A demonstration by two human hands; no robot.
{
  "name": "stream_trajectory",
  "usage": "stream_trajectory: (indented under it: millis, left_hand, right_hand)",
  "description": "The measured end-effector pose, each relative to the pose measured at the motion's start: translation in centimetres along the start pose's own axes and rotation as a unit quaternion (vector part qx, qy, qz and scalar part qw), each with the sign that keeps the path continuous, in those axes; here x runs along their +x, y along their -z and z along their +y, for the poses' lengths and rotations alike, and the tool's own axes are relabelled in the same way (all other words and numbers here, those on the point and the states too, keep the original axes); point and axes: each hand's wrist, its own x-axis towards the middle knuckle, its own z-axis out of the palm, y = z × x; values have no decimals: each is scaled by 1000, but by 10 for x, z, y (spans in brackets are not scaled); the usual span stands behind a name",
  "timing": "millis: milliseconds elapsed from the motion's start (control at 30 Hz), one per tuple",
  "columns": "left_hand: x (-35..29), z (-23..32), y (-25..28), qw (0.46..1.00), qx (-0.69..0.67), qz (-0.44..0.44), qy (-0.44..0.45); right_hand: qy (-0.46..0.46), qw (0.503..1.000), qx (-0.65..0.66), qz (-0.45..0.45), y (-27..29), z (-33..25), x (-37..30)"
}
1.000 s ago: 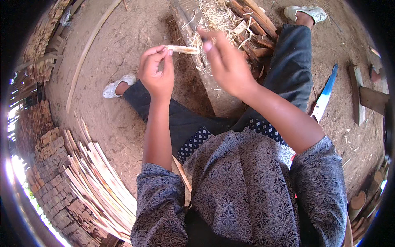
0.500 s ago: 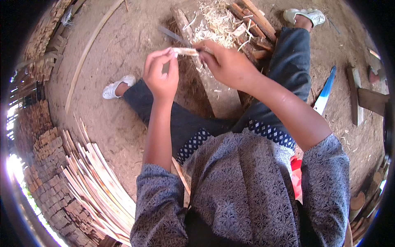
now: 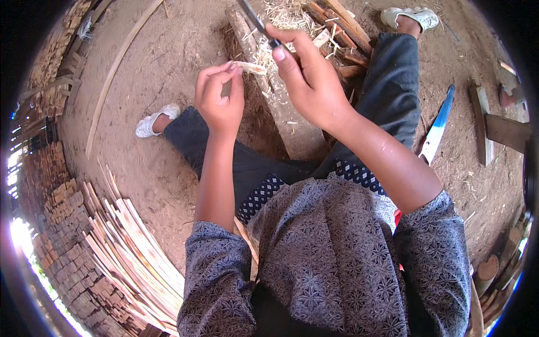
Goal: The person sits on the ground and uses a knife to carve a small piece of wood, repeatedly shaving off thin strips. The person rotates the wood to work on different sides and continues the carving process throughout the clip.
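Observation:
My left hand (image 3: 220, 94) pinches one end of a short, pale piece of wood (image 3: 252, 68) between thumb and fingers. Its free end points right, over the edge of a wooden plank (image 3: 300, 135) lying between my legs. My right hand (image 3: 306, 76) is closed around the dark handle of a knife (image 3: 252, 17), whose blade slants up and to the left. The blade is apart from the wood piece. Beneath and beyond both hands, pale wood shavings (image 3: 286, 16) cover the far part of the plank.
Several reddish wood pieces (image 3: 339, 31) lie beside the shavings. At right, a saw with a blue and white blade (image 3: 441, 126) lies on the dirt floor near a wooden frame (image 3: 505, 132). Long pale strips (image 3: 137, 247) and stacked wood blocks (image 3: 67, 264) fill the left side.
My right hand has swung the knife away from the wood piece, and its blade now points more steeply upward. My left hand keeps its pinch almost in place.

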Motion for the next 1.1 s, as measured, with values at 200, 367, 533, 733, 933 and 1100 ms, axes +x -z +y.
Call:
stream_trajectory:
  millis: [200,367,533,733,933,1100]
  left_hand:
    - [-2,0,-8,1000,-4,-14,-9]
    - [-2,5,-1,1000,8,-7,-16]
    - [7,14,-7,999,7,-22,-36]
    - [-6,6,3,999,11,-38,-22]
    - [5,13,-9,998,19,-46,-46]
    - [-5,8,0,999,18,-33,-24]
  right_hand:
    - [-85,954,-261,-119,15,113,-1]
    - [13,1000,-19,3,4,30,-9]
    - [28,992,-123,-31,0,74,-14]
    - [31,996,-84,-25,9,13,-4]
    - [-12,980,-182,-85,7,92,-13]
    - [88,994,-66,-7,-7,29,-5]
